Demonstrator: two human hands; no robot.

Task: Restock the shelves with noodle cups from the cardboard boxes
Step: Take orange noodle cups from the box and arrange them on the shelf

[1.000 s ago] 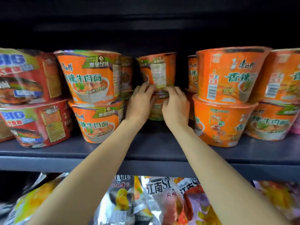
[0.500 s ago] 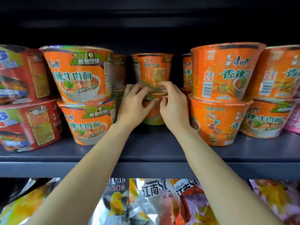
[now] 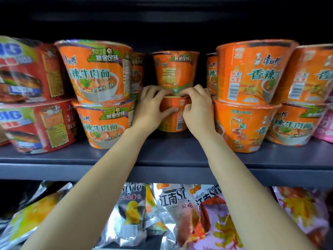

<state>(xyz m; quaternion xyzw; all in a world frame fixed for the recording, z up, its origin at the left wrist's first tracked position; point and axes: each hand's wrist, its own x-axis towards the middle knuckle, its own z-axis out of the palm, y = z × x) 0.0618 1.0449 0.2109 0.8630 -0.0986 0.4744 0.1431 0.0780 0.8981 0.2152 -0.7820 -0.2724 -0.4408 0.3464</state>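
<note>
Both hands round lower cup (image 3: 173, 116), deep between front stacks: left hand (image 3: 150, 109) fingers curled on its wall, right hand (image 3: 197, 109) pinching its rim. Upper cup (image 3: 175, 70) stacked on it. Likely squaring the stack, label forward, on shelf (image 3: 162, 156).

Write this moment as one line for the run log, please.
stage: adjusting rear stack | left hand: grips lower orange cup | right hand: grips same cup | upper orange cup: stacked on it | shelf
</note>
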